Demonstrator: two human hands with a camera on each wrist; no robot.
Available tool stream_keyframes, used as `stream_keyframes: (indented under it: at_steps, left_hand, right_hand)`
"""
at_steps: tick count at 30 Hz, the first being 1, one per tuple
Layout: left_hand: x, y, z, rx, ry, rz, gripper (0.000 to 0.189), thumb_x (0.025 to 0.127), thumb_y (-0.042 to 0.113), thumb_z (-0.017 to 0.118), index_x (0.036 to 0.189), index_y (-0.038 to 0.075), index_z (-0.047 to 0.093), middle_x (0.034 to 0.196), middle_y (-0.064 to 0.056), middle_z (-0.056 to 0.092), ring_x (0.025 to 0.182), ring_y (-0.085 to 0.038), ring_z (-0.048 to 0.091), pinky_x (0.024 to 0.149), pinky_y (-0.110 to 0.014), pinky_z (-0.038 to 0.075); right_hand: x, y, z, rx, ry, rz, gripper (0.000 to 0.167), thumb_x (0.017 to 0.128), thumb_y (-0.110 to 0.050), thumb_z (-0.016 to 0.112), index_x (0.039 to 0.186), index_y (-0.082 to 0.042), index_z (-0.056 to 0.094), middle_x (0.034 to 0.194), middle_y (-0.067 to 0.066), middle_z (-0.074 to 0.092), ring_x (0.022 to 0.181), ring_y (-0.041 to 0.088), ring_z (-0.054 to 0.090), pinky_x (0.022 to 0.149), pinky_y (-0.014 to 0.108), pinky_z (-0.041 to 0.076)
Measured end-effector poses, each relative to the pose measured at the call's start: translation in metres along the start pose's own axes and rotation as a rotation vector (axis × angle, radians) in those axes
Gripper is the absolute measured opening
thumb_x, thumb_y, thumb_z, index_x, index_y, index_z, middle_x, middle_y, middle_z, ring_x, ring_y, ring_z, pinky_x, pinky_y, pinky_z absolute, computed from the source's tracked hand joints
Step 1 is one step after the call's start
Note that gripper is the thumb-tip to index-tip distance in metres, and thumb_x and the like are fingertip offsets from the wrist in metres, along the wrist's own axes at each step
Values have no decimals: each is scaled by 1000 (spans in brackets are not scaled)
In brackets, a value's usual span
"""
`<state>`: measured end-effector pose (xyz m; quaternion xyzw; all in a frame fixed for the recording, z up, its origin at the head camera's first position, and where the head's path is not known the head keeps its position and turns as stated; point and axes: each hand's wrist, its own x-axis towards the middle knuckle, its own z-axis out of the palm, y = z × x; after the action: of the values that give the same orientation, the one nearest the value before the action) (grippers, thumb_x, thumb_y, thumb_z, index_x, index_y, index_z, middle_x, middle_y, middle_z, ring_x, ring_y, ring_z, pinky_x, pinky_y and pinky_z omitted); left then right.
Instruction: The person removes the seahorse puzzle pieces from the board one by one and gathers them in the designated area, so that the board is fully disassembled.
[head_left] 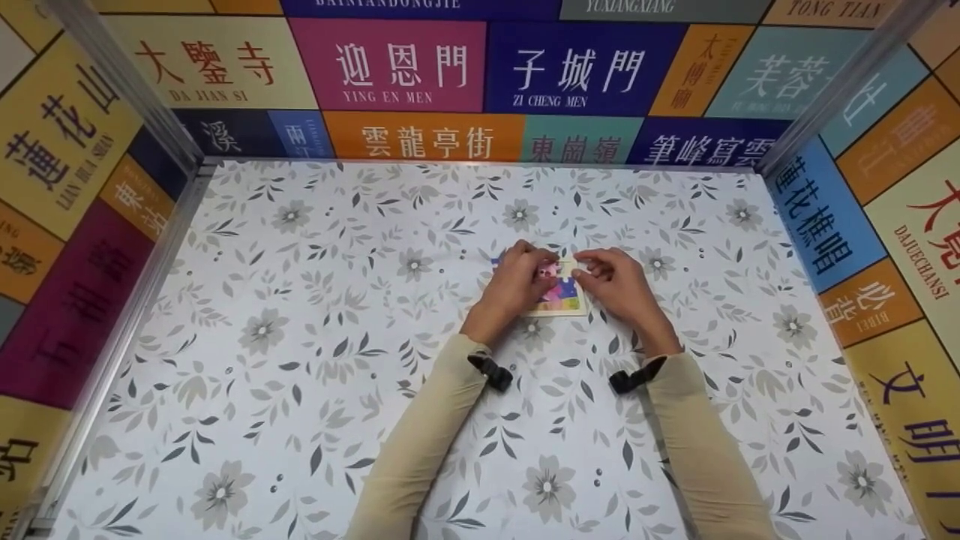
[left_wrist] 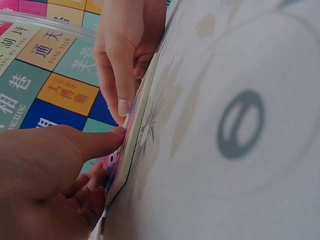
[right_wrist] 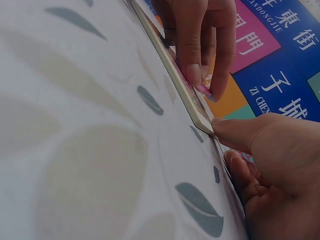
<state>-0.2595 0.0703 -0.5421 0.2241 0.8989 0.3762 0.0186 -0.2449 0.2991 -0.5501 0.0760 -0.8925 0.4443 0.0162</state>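
A small jigsaw puzzle [head_left: 564, 303] in a pale frame lies on the patterned tabletop, its picture pink, purple, yellow and blue. My left hand [head_left: 516, 279] reaches over its left side and covers much of the picture. In the right wrist view, that hand's thumb and finger pinch a small pink puzzle piece [right_wrist: 204, 90] just over the board. At the upper right corner my right hand [head_left: 616, 283] holds the frame's edge, thumb at the near side and fingers curled at the far side. A pale patch without picture shows between the hands.
The white tabletop [head_left: 315, 405] carries a grey flower and leaf print. Upright panels with coloured blocks and lettering, such as the back panel [head_left: 405, 67], enclose it at the back and both sides. Dark wrist straps [head_left: 491, 373] sit over both beige sleeves.
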Motion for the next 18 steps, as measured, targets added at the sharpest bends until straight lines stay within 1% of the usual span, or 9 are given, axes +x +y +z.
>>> stream_keyframes:
  at_steps: [1,3,4,7,8,9,11,14,18]
  left_hand:
    - [3,-6,5,6,11,13,36,101,23,78,135,12,76,122,-11,64,105,-23,61,94,-38,53]
    - [3,-6,5,16,34,37,34,100,22,79,132,12,77,121,-10,66,103,-23,61,93,-38,52]
    - [0,-2,1,31,39,45,33,100,21,79,132,11,78,121,-11,67,104,-24,62,94,-39,52]
    - [0,-4,3,55,78,86,31,98,20,80,128,13,80,120,-8,68,102,-24,63,95,-40,51]
    - [-3,2,-3,54,77,91,31,98,18,80,128,13,80,121,-9,69,103,-25,64,96,-41,51]
    - [-4,2,-3,56,76,96,30,98,18,80,128,13,80,121,-9,69,104,-26,64,97,-42,51]
    - [-4,2,-5,49,62,95,31,99,17,79,130,13,80,121,-10,70,103,-26,65,97,-41,52]
    - [-3,3,-10,8,27,72,34,101,14,77,134,8,76,124,-12,71,107,-26,66,100,-39,54]
    - [-3,-1,-14,-47,6,33,30,101,10,76,130,4,76,123,-12,74,111,-24,68,101,-36,55]
  right_hand:
    - [0,0,0,4,0,1,34,99,-16,80,132,-9,77,109,18,67,92,22,64,76,10,49]
    - [0,1,0,9,1,4,33,99,-17,80,132,-9,77,109,18,67,92,23,64,76,10,49]
    - [0,1,0,11,1,4,33,99,-17,80,131,-9,77,109,19,67,92,23,64,76,10,49]
    - [0,2,0,11,2,0,33,100,-19,80,131,-9,77,109,19,67,92,23,65,76,10,49]
    - [0,1,0,8,2,-1,33,100,-19,80,132,-9,77,109,18,67,92,22,65,76,11,49]
    - [-1,1,0,5,2,-2,33,100,-19,80,132,-9,77,109,18,67,92,22,65,76,11,49]
    - [-1,0,0,3,1,-1,33,100,-19,80,132,-9,77,109,17,67,91,20,65,76,11,50]
    - [0,-1,0,-2,1,2,34,99,-18,80,132,-9,77,109,16,67,91,17,64,76,12,51]
    - [0,0,0,-13,-4,15,34,99,-18,80,132,-10,77,109,14,66,92,16,64,77,13,51]
